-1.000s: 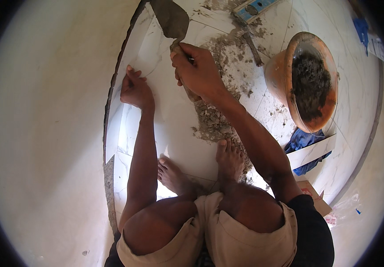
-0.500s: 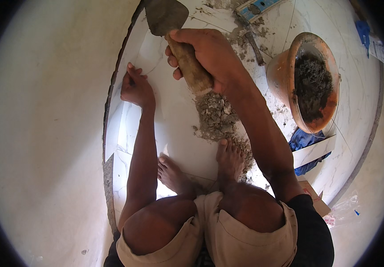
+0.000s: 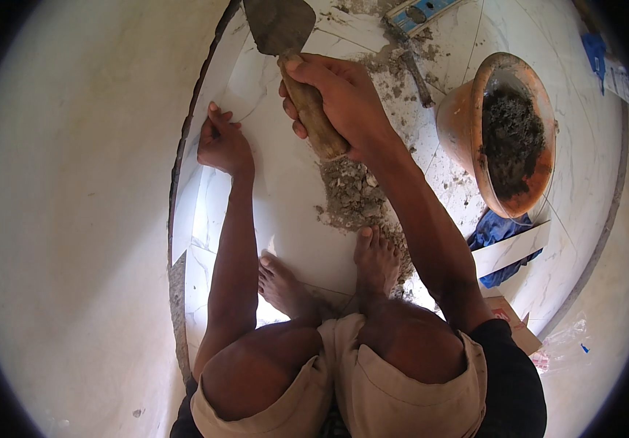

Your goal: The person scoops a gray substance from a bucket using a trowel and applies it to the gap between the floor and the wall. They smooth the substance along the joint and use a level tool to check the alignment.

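My right hand (image 3: 340, 98) is wrapped round the wooden handle of a trowel (image 3: 313, 117). Its broad grey blade (image 3: 279, 25) points to the far side, close to the wall. On the left, my left hand (image 3: 225, 146) is by the white tile strip (image 3: 201, 139) along the foot of the wall. Its fingers are curled in, with the thumb near them; whether anything is between them is hidden. Below the trowel handle, a heap of grey mortar crumbs (image 3: 354, 193) lies on the white marbled floor tile (image 3: 285, 212), between my hands and my bare feet.
An orange bucket (image 3: 460, 124) with dark wet mortar (image 3: 511, 142) stands tilted at the right. Beyond the heap lie a hammer (image 3: 418, 77) and a blue spirit level (image 3: 424, 14). A blue cloth (image 3: 500, 230) sits under a tile offcut (image 3: 511, 248). The plain wall (image 3: 74, 182) rises at left.
My right hand and the trowel have shifted slightly to the right and nearer, with the blade moving right along the wall. My left hand stays in place.
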Demonstrator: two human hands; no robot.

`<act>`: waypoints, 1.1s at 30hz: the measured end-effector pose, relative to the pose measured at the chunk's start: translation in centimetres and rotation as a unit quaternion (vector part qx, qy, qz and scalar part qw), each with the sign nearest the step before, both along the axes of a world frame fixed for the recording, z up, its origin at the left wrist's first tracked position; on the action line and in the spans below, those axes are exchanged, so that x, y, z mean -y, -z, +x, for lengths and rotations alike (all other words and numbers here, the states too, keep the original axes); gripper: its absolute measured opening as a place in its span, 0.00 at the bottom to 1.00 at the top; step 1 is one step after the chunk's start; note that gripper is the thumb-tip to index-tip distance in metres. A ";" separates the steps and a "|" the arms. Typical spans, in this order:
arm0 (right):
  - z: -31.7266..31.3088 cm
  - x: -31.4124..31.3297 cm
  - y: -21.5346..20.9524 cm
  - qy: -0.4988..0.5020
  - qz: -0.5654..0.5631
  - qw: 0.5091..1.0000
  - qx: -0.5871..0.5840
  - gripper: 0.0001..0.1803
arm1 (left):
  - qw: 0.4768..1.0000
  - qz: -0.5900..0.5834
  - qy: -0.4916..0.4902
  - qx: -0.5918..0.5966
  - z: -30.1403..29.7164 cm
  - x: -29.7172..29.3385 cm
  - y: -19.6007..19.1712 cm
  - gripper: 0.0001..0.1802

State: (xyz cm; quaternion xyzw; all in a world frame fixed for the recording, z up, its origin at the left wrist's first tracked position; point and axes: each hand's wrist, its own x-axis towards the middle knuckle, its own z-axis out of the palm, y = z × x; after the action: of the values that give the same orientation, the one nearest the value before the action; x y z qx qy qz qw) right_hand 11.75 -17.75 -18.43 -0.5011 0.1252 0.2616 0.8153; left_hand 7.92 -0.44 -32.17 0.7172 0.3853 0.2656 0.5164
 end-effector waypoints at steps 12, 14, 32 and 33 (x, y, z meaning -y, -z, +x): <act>-5.0 5.2 -4.0 0.013 0.049 0.999 0.017 0.18 | 0.999 0.044 0.023 -0.008 -0.3 0.2 0.8 0.17; -7.3 8.0 -7.5 0.030 -0.009 0.998 0.047 0.19 | 0.998 0.054 0.028 -0.004 -0.3 0.0 1.2 0.18; -15.0 27.6 -16.1 -0.160 -0.853 0.465 0.178 0.19 | 0.998 0.044 0.033 -0.021 -0.3 -0.3 0.6 0.22; -14.5 27.5 -15.8 -0.176 -0.863 0.440 0.174 0.18 | 0.999 0.036 0.032 -0.017 -0.3 -0.5 0.6 0.22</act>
State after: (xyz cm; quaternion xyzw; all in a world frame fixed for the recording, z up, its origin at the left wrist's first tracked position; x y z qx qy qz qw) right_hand -2.75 -45.22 -2.60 -0.9918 0.0514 0.0634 -0.0984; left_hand 7.60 0.02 -32.82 0.7517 0.3608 0.2504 0.4921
